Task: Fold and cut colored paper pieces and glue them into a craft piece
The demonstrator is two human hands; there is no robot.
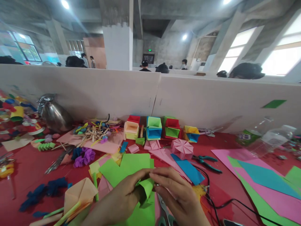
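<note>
A curled piece of light green paper (pixel 147 190) is held between my two hands, just above the table. My left hand (pixel 124 191) is closed round its left side. From the right, my right hand (pixel 175 190) pinches its upper edge, fingertips close to the left hand's. Below my right hand lie scissors (pixel 164 208), their handles partly out of view. Flat green sheets (pixel 135 163) lie under and behind both hands. A folded peach paper piece (pixel 80 194) lies left of my left forearm, beside rolled paper strips (pixel 68 215).
Small folded paper boxes (pixel 154 133) line the white partition (pixel 113 94), near a pink folded shape (pixel 182 149). Pliers (pixel 208 161) and a black cable (pixel 231 202) lie right. Coloured sheets (pixel 263 185), plastic bottles (pixel 274 139), a metal jug (pixel 55 114) and wooden sticks (pixel 96 133) surround.
</note>
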